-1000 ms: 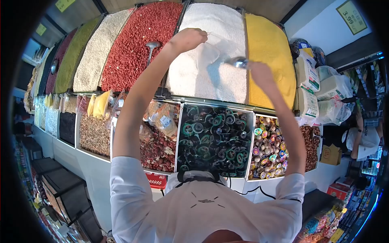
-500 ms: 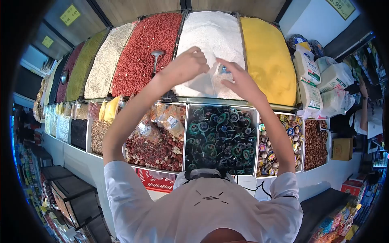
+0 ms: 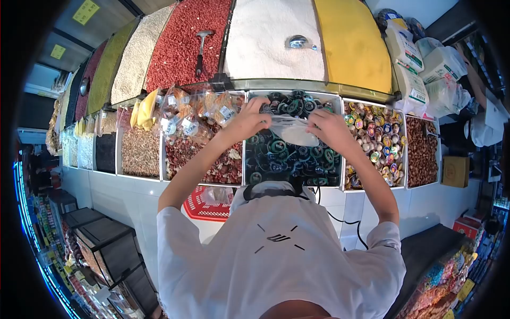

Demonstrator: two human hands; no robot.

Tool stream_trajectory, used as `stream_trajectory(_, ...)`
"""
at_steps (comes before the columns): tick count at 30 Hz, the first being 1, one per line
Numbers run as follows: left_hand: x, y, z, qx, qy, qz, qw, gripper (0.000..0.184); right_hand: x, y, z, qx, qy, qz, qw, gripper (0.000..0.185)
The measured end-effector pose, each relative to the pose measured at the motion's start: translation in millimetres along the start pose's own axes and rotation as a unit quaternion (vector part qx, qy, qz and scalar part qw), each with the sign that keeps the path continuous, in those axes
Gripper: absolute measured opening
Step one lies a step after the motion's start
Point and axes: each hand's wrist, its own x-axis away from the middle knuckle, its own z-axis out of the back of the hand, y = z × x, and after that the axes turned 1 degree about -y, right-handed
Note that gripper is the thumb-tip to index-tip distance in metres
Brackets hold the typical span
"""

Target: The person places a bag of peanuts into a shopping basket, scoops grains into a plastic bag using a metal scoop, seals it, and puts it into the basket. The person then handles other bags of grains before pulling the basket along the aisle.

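A clear plastic bag with some white grain in its lower part hangs between my hands. My left hand pinches one side of its top edge, and my right hand grips the other side. Below the bag is a bin of dark round items with green rims; their exact kind is unclear. Beyond my hands, a shiny metal scoop lies partly sunk in the white grain.
A ladle with a black handle rests on the red peanuts. Yellow grain fills the bin to the right. A glass ledge divides the rows. Bagged goods lie left; a red basket sits below.
Both hands have come down and back from above the white grain to over the dark items, bringing the bag along. The scoop near my right hand now lies uncovered in the grain.
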Motion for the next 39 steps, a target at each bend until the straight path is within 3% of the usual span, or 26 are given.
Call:
stream_trajectory(5, -5.3, 21.5, -18.1, 0.078, -0.02, -0.009, 0.997, 0.007, 43.5, 13.1, -3.4, 0.03, 0.028, -0.07, 0.997, 0.017)
stream_trajectory(9, 1.0, 18.6, -41.3, 0.081, -0.008, 0.012, 0.997, 0.008, 61.7, 24.2, -45.6, -0.052, 0.092, -0.102, 0.989, 0.013)
stream_trajectory(11, 7.1, 10.0, -55.5, 0.129, -0.008, 0.044, 0.991, 0.009, 66.9, 29.4, -69.3, -0.177, 0.13, -0.198, 0.955, 0.013)
stream_trajectory(13, 4.5, 14.3, -56.0, 0.145, 0.021, 0.069, 0.987, 0.008, 68.8, 33.4, -82.4, -0.187, 0.175, -0.192, 0.947, 0.015)
stream_trajectory(15, 2.8, 16.5, -57.5, 0.163, 0.049, 0.091, 0.981, 0.007, 72.7, 34.6, -90.6, -0.258, 0.233, -0.25, 0.904, 0.017)
stream_trajectory(17, 2.3, 17.0, -61.4, 0.256, 0.076, 0.208, 0.941, 0.008, 76.7, 34.4, -96.0, -0.259, 0.273, -0.237, 0.896, 0.018)
stream_trajectory(21, 2.1, 9.3, -61.4, 0.212, 0.076, 0.17, 0.959, 0.008, 77.8, 29.8, -111.2, -0.317, 0.349, -0.236, 0.85, 0.022)
stream_trajectory(28, 0.5, 11.6, -66.7, 0.29, 0.101, 0.216, 0.927, 0.014, 73.0, 23.5, -113.4, -0.368, 0.338, -0.216, 0.839, 0.03)
stream_trajectory(30, -13.8, 37.6, -53.4, 0.029, 0.15, 0.105, 0.983, 0.017, 72.0, 21.0, -110.5, -0.379, 0.338, -0.216, 0.834, 0.031)
stream_trajectory(31, -23.2, 53.4, -49.1, 0.029, 0.149, 0.106, 0.983, 0.017, 70.8, 18.2, -109.1, -0.389, 0.339, -0.216, 0.829, 0.031)
stream_trajectory(33, -39.9, 82.4, -49.6, -0.015, 0.108, 0.001, 0.994, 0.018, 69.5, 13.5, -109.9, -0.369, 0.32, -0.213, 0.846, 0.032)
stream_trajectory(36, -41.9, 79.5, -82.4, -0.007, 0.029, -0.027, 0.999, 0.014, 68.7, 15.1, -109.4, -0.352, 0.308, -0.206, 0.859, 0.033)
stream_trajectory(39, -44.6, 75.2, -91.6, 0.01, 0.032, -0.038, 0.999, 0.01, 72.5, 14.2, -108.2, -0.37, 0.322, -0.219, 0.844, 0.033)
